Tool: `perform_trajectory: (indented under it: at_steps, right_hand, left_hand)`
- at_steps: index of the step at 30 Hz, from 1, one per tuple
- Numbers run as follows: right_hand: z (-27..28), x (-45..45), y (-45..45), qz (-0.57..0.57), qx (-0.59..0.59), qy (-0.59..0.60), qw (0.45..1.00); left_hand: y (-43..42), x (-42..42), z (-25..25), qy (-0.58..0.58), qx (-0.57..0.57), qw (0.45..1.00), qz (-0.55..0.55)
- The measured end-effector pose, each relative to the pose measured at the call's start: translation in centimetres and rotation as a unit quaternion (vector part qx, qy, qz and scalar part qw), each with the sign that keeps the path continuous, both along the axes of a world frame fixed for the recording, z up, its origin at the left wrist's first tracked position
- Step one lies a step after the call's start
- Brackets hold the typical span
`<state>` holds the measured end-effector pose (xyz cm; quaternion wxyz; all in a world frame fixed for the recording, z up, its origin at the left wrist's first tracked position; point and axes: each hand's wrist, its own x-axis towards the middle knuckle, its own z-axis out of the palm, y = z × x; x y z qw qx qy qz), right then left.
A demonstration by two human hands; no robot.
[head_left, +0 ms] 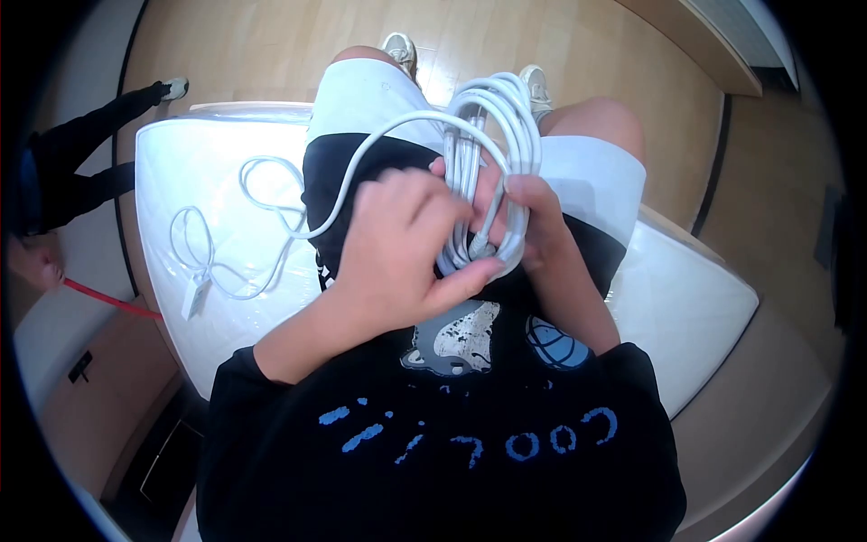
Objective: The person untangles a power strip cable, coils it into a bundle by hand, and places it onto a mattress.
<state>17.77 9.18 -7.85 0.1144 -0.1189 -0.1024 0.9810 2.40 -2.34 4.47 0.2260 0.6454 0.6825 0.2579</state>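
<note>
A thick white cable coil [519, 135] is gathered upright in front of my lap. My right hand [533, 208] is wrapped round its right side, with the palm partly hidden behind the loops. My left hand [406, 239] is closed at the coil's left side, its fingers curled and slightly blurred, its thumb along the lower loops. A connector end lies inside the coil, near its bottom. From the coil's top, one strand arcs left to loose loops beside my leg, ending at a small white plug or adapter [194, 294].
I am seated on a plastic-covered white mattress [677, 298]. At the far left, another person's dark-clothed legs [86, 135] show, and that person's hand [38, 264] holds a red strap [108, 298]. Wood-look floor [271, 54] lies beyond my feet.
</note>
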Motion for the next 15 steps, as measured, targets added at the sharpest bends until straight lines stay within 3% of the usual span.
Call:
perform_trajectory:
  at_steps: [2,7,10,12,15]
  right_hand:
    - [1.0,-0.6,-0.6,-0.023,0.001,-0.038,0.999]
    - [1.0,-1.0,-0.8,-0.083,-0.021,-0.073,0.994]
    - [0.7,-0.9,-1.1,-0.112,0.004,-0.072,0.991]
    - [0.7,-0.8,-1.1,-0.115,0.052,-0.042,0.991]
    - [0.7,-0.3,-1.2,-0.090,0.034,-0.069,0.993]
  left_hand:
    - [-0.1,0.5,-1.6,-0.119,-0.016,0.992,-0.042]
    - [0.2,2.4,-4.6,-0.121,0.091,0.988,0.007]
    - [-0.3,2.7,-6.7,-0.136,0.112,0.976,0.125]
    - [-0.9,2.8,-6.9,-0.291,0.081,0.928,0.218]
    - [-0.4,3.0,-6.3,-0.217,0.076,0.968,0.095]
